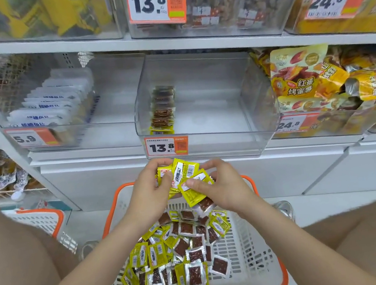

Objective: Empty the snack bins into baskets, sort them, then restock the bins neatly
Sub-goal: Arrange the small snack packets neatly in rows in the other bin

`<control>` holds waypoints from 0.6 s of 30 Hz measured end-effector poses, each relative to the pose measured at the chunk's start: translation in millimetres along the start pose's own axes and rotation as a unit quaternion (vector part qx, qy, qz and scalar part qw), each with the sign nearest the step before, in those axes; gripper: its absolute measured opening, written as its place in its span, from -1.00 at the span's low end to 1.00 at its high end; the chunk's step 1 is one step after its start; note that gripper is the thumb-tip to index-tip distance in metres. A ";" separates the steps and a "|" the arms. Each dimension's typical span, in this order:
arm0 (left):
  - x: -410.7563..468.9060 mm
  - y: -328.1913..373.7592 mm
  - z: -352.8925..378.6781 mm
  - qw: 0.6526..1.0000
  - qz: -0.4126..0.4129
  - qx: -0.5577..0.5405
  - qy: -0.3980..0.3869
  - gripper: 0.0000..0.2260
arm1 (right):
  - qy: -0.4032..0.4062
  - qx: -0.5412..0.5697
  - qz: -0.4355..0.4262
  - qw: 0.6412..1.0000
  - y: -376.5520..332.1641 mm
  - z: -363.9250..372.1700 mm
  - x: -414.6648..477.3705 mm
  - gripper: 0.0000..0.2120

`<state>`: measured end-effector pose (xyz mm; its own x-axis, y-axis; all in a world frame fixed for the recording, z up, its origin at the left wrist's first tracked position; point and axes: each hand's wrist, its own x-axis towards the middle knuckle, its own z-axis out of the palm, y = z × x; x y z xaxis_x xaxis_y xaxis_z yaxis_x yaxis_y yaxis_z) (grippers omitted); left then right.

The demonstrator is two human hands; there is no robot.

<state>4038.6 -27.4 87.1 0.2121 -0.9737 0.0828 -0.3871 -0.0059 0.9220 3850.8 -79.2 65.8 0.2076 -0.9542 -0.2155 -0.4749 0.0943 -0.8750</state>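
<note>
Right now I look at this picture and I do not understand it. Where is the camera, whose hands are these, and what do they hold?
No machine appears: a person works with bare hands. The single picture comes from a camera worn on the head, looking forward and down. The left hand and the right hand together hold a small bunch of yellow packets. Under them stands a white basket with an orange rim, holding a loose pile of the same snacks. On the shelf ahead, a clear bin contains one neat row of packets at its left side.
</note>
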 end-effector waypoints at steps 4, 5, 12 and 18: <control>2.9 1.8 -10.2 0.993 0.055 0.083 -0.066 -0.80 | 0.028 -0.053 -0.077 0.995 -14.8 -14.3 -2.9 -0.33; 5.7 0.4 -12.3 0.989 0.065 0.090 -0.098 -0.79 | 0.027 -0.077 -0.095 0.992 -21.8 -17.1 -6.5 -0.38; 16.0 12.4 -19.3 0.988 0.059 -0.015 -0.141 -0.82 | 0.081 -0.102 -0.149 0.980 -33.3 -12.0 -9.0 -0.46; 12.5 17.6 -16.1 0.971 -0.013 -0.181 -0.157 -0.57 | 0.051 0.030 -0.017 0.998 -33.2 -13.8 -6.3 -0.33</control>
<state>4048.9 -36.1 110.4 -0.0879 -0.9961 -0.0102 -0.0329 -0.0073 0.9994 3853.5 -80.2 102.2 0.1337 -0.9807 -0.1427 -0.4156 0.0753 -0.9064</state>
